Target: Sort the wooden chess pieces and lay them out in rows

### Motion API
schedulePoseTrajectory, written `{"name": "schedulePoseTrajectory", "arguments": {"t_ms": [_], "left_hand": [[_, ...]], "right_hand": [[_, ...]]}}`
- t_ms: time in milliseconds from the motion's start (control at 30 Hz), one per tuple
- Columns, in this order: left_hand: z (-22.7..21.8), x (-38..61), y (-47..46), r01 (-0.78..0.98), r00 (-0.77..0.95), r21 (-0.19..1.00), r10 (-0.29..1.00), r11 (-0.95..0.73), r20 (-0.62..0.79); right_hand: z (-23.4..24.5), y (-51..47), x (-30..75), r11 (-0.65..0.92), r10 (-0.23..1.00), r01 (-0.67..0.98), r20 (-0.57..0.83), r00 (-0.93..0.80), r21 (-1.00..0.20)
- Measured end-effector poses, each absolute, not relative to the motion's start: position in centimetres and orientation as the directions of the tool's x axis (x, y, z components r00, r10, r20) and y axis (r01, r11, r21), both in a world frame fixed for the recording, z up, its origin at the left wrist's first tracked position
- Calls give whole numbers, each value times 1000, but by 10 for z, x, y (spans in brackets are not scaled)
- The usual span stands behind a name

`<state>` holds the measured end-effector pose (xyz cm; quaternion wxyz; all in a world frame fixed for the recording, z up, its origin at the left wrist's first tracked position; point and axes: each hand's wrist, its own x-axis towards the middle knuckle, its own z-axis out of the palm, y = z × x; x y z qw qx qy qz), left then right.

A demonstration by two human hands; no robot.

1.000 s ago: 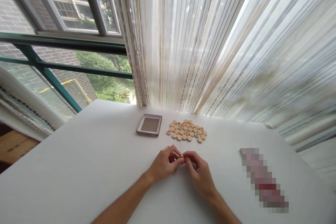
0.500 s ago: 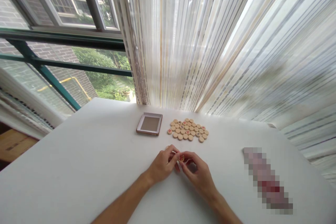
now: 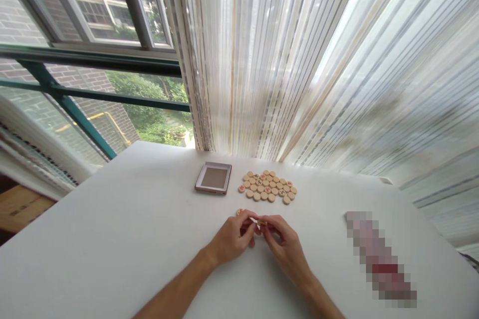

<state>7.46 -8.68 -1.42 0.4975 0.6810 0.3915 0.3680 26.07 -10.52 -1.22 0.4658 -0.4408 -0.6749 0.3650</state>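
My left hand (image 3: 234,238) and my right hand (image 3: 285,247) meet at the middle of the white table (image 3: 112,239), fingers curled in a pinch. Together the fingertips grip a small round wooden game piece (image 3: 261,222). Another loose piece (image 3: 239,212) peeks out just beyond my left fingers. Farther back lies a flat cluster of several round wooden pieces (image 3: 267,187), some with red or black marks. Left of the cluster sits a shallow square box (image 3: 213,178) with a brown rim.
A blurred-out long object (image 3: 379,259) lies on the table at the right. Striped sheer curtains (image 3: 299,60) hang behind the table's far edge. A window with a green rail (image 3: 93,94) is at the left, and the table's left edge drops off there.
The piece showed its red-marked face half a second ago; now it is turned edge-on between my fingertips. Both hands have stayed in the same spot.
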Motion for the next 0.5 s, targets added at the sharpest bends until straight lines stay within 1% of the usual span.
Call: {"name": "schedulePoseTrajectory", "arguments": {"t_ms": [367, 500], "left_hand": [[-12, 73, -88, 222, 441, 945, 889, -240, 122], [-12, 74, -87, 241, 440, 939, 890, -246, 120]], "right_hand": [[-12, -106, 259, 233, 965, 164, 207, -159, -959], [-11, -107, 260, 220, 971, 169, 198, -135, -961]]}}
